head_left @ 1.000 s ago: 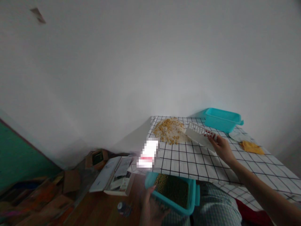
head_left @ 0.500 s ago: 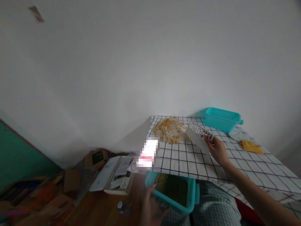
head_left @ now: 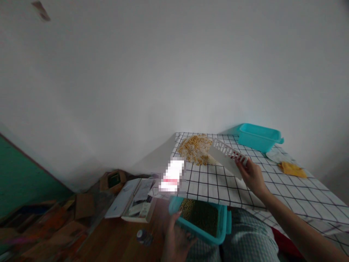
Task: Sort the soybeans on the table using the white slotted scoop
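Note:
My left hand (head_left: 177, 233) grips the left end of a turquoise bin (head_left: 200, 233), thumb on the rim, fingers underneath. The bin is just below the table edge by my lap and holds yellowish beans (head_left: 186, 208) at the left and small dark green ones (head_left: 205, 218). My right hand (head_left: 251, 176) is closed on the end of a white plastic piece with a slotted edge (head_left: 226, 157), tilted over the checked tablecloth. Its far end reaches the right side of a spread pile of soybeans mixed with pale grains (head_left: 196, 148).
A second turquoise bin (head_left: 257, 137) stands by the wall at the back right. Near it lie a clear plastic bag (head_left: 276, 156) and a yellow cloth (head_left: 292, 169). A blurred-out bright rectangle (head_left: 172, 175) sits at the table's left edge. An open white box (head_left: 137, 209) and cartons (head_left: 84, 206) are lower left.
My right hand has shifted the white slotted piece slightly left, so its far end is now at the pile. My left hand still holds the bin in nearly the same place.

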`<state>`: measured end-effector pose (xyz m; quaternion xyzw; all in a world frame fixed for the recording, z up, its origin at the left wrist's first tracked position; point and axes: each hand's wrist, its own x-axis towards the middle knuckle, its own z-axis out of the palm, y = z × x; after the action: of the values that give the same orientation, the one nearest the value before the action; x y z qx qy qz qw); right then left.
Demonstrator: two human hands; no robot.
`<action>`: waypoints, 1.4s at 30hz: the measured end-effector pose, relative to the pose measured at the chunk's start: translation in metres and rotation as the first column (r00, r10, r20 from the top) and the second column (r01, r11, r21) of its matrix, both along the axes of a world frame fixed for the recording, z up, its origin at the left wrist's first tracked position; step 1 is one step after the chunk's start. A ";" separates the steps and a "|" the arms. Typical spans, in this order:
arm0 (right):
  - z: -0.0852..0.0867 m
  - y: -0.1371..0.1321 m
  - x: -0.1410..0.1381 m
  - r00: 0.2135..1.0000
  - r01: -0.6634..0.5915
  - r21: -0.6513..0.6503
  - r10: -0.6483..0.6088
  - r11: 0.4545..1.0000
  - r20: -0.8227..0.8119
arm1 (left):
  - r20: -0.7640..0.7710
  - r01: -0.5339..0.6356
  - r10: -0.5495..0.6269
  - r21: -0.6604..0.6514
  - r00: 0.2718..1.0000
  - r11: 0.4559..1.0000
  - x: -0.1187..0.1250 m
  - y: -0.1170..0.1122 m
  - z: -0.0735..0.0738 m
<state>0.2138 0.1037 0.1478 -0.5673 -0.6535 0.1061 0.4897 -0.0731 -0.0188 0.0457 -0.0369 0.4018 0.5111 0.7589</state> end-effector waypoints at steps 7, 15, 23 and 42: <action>-0.013 -0.003 0.027 0.993 0.075 0.009 -0.074 0.997 -0.092 | -0.042 0.008 -0.007 0.014 0.999 1.000 0.002 0.002 -0.001; -0.019 -0.019 0.020 0.995 -0.068 -0.080 0.062 0.994 -0.083 | -0.035 0.005 -0.005 0.014 0.999 1.000 0.006 0.002 0.006; -0.018 -0.024 0.012 0.983 -0.128 -0.077 0.117 0.989 -0.138 | -0.021 0.005 -0.005 0.008 1.000 1.000 0.008 0.003 0.008; -0.029 0.023 0.014 0.930 -0.209 -0.010 0.195 0.978 -0.311 | -0.036 0.001 -0.001 0.000 0.999 1.000 0.008 0.003 0.006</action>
<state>0.2278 0.1266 0.1188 -0.4840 -0.6213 0.2573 0.5599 -0.0648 -0.0154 0.0521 -0.0274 0.4155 0.5114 0.7517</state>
